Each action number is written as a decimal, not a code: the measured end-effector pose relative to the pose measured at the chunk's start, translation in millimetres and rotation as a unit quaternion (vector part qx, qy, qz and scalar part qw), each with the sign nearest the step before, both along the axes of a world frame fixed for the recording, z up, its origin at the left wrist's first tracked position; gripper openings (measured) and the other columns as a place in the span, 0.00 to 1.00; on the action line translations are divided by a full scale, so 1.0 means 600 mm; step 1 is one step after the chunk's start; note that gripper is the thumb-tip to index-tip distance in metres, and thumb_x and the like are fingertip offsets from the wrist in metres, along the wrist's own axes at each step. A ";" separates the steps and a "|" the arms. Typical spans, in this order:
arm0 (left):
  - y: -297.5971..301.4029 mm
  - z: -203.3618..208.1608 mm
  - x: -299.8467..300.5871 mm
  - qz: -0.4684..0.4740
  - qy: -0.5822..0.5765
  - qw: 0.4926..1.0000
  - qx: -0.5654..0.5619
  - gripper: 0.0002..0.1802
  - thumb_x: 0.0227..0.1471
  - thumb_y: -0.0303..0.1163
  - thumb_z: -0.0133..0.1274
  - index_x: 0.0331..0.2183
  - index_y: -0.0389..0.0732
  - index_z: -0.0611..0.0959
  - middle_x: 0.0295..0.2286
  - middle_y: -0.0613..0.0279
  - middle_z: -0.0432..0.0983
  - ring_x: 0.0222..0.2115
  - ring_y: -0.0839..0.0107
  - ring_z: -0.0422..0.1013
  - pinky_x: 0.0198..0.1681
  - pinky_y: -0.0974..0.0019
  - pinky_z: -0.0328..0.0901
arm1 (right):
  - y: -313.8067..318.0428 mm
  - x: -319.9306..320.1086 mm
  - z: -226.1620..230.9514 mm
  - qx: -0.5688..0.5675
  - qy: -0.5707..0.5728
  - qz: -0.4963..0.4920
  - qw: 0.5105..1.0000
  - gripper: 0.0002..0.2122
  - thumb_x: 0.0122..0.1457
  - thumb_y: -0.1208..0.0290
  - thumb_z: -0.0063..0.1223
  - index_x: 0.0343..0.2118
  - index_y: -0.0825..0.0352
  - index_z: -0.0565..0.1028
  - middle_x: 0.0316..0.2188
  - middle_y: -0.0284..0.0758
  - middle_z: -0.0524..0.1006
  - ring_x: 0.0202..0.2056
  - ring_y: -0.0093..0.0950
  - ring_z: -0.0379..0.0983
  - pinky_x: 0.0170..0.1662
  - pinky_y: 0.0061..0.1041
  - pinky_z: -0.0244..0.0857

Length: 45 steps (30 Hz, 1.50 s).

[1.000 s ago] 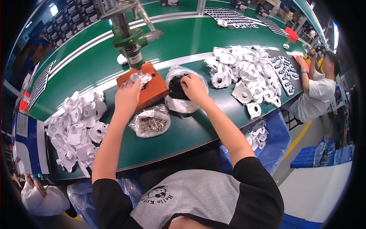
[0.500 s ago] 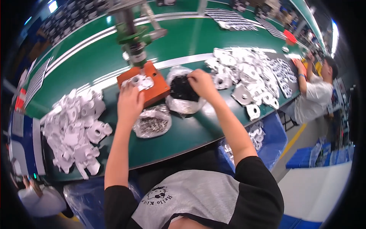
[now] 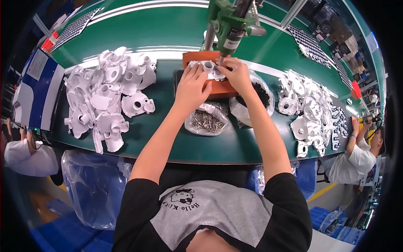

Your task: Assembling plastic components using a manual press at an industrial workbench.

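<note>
A white plastic part (image 3: 208, 66) with a round collar lies on an orange block (image 3: 222, 89). My left hand (image 3: 193, 86) grips the left end of this part, its fingers laid over it and the thumb apart. At the part's right side, my right hand (image 3: 236, 74) is closed in a pinch beside the tip of a green press (image 3: 231, 31). Whatever sits between those fingertips is too small and hidden to name. Near the block are a clear bag of metal screws or pins (image 3: 207, 122) and a clear bag of small black pieces (image 3: 261, 95), partly behind my right forearm.
Heaps of white plastic parts stand on the left (image 3: 105, 96) and right (image 3: 308, 109) of the green table (image 3: 168, 145). A blue-and-white machine (image 3: 35, 90) is at far left. Blue bins (image 3: 94, 189) sit below the edge. Co-workers (image 3: 352, 161) sit at both sides.
My right hand has left the bag of black pieces and come to the white part under the press. My left hand stays on that part. The view has turned to the left.
</note>
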<state>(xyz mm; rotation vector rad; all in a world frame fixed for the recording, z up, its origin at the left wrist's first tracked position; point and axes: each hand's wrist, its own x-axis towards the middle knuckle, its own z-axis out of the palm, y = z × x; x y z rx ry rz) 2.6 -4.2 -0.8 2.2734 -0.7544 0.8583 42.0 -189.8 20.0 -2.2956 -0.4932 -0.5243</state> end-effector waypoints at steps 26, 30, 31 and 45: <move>-0.001 -0.008 0.004 -0.003 0.002 1.000 -0.025 0.13 0.46 0.32 0.54 0.32 0.35 0.74 0.45 0.46 0.71 0.48 0.51 0.66 0.56 0.51 0.56 | 0.065 -0.208 -0.053 -0.216 -0.030 0.133 0.967 0.06 0.43 0.71 0.58 0.27 0.63 0.78 0.26 0.32 0.70 0.32 0.30 0.65 0.38 0.31 0.59; -0.001 -0.013 0.004 0.000 -0.004 1.000 -0.024 0.17 0.45 0.32 0.53 0.38 0.34 0.76 0.43 0.45 0.72 0.48 0.52 0.66 0.57 0.52 0.55 | 0.068 -0.201 -0.031 -0.111 0.070 0.135 0.982 0.05 0.44 0.74 0.58 0.26 0.66 0.77 0.25 0.34 0.70 0.29 0.31 0.68 0.34 0.28 0.63; 0.001 -0.013 0.004 0.003 -0.003 1.000 -0.023 0.17 0.45 0.32 0.53 0.38 0.34 0.76 0.43 0.45 0.72 0.48 0.52 0.66 0.57 0.52 0.55 | 0.066 -0.196 -0.018 -0.059 0.143 0.137 0.978 0.05 0.44 0.75 0.58 0.26 0.67 0.76 0.25 0.34 0.70 0.27 0.29 0.69 0.32 0.26 0.64; 0.000 -0.008 0.003 0.005 -0.004 1.000 -0.019 0.13 0.44 0.32 0.53 0.33 0.35 0.75 0.42 0.45 0.73 0.48 0.54 0.66 0.57 0.52 0.56 | -0.017 0.022 0.027 0.197 0.263 0.065 0.942 0.06 0.51 0.76 0.58 0.29 0.73 0.75 0.29 0.32 0.76 0.31 0.18 0.70 0.38 0.17 0.63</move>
